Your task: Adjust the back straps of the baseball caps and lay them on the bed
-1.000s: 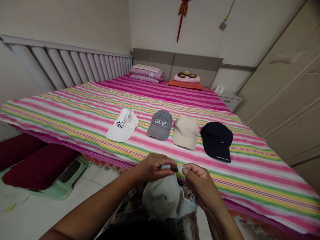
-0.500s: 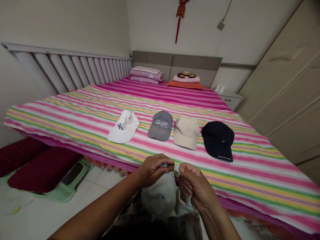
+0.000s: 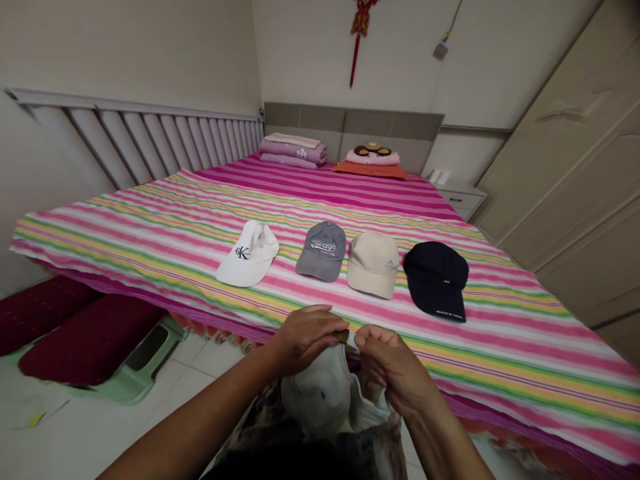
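A pale baseball cap (image 3: 317, 393) hangs over my lap, its back strap uppermost. My left hand (image 3: 307, 340) pinches the strap beside a brass-coloured buckle (image 3: 342, 336). On the other side of the buckle, my right hand (image 3: 387, 360) grips the pale strap end between thumb and fingers. Beyond my hands several caps lie in a row on the bed: a white cap (image 3: 250, 257) with black letters, a grey cap (image 3: 323, 252) with white script, a beige cap (image 3: 373, 265) and a black cap (image 3: 437, 280).
A striped sheet (image 3: 175, 220) covers the bed, with folded purple bedding (image 3: 293, 152) and a pink pillow (image 3: 373, 157) by the headboard (image 3: 320, 117). Low stools (image 3: 95, 340) with dark red covers stand at the left. A wardrobe (image 3: 565, 173) rises at the right.
Both hands keep their grip on the strap with only slight shifts of the fingers. The row of caps stays where it was.
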